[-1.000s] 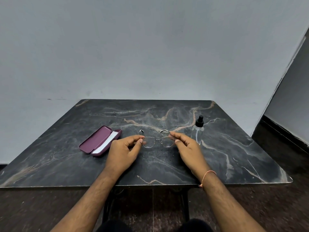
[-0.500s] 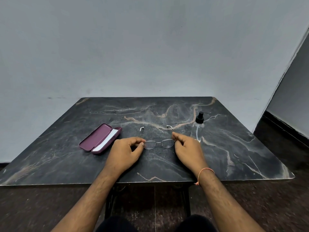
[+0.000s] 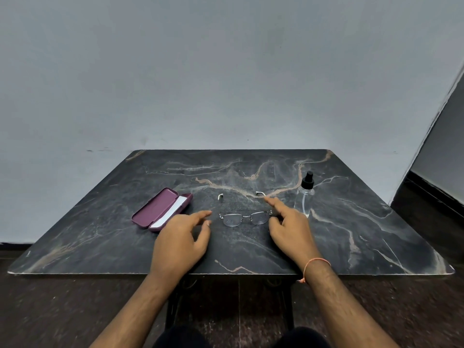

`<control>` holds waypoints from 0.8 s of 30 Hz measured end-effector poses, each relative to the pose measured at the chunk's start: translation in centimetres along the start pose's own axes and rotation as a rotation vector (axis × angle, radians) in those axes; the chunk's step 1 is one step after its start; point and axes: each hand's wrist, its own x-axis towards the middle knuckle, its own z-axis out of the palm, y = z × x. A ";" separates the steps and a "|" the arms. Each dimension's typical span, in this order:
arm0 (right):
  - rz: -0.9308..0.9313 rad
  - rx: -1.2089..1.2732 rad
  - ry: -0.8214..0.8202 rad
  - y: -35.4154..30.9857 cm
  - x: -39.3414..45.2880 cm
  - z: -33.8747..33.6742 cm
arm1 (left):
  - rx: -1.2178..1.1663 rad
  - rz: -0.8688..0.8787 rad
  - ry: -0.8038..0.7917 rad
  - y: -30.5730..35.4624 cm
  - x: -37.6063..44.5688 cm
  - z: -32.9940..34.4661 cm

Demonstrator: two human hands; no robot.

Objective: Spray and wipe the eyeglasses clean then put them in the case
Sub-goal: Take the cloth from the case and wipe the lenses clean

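Thin metal-framed eyeglasses (image 3: 245, 218) rest on the dark marble table (image 3: 364, 229) with their arms unfolded, pointing away from me. My left hand (image 3: 182, 241) hovers just left of the frame, fingers spread, holding nothing. My right hand (image 3: 288, 228) is just right of the frame, fingers apart, index finger stretched forward beside the right arm of the glasses. A maroon case (image 3: 160, 209) lies open to the left with a white cloth (image 3: 173, 212) inside. A clear spray bottle (image 3: 305, 195) with a black nozzle stands upright behind my right hand.
The table's near edge runs just in front of my wrists. A plain grey wall rises behind the table. To the right, dark floor and a wall corner with a dark skirting (image 3: 431, 194).
Both hands held the glasses by the frame ends and lowered them onto the table. Now the fingers have let go and drawn slightly away from the frame.
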 end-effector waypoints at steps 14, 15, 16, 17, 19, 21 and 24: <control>-0.525 -0.206 0.169 -4.0 0.1 3.2 | 0.161 -0.398 -0.075 -7.4 1.2 -4.6; -0.529 -0.226 0.145 -5.1 0.5 3.8 | 0.155 -0.388 -0.072 -7.4 1.1 -4.6; -0.527 -0.253 0.118 -6.2 0.9 4.5 | 0.145 -0.382 -0.060 -7.4 1.1 -4.7; -0.518 -0.285 0.085 -7.3 1.3 4.9 | 0.135 -0.371 -0.043 -7.4 1.0 -4.8; -0.490 -0.374 -0.009 -9.6 2.3 6.2 | 0.122 -0.348 -0.010 -7.3 0.7 -5.0; -0.464 -0.466 -0.117 -11.6 3.3 7.5 | 0.122 -0.334 0.007 -7.3 0.7 -5.1; -0.445 -0.546 -0.227 -13.7 4.5 9.4 | 0.095 -0.331 0.006 -7.3 0.8 -5.1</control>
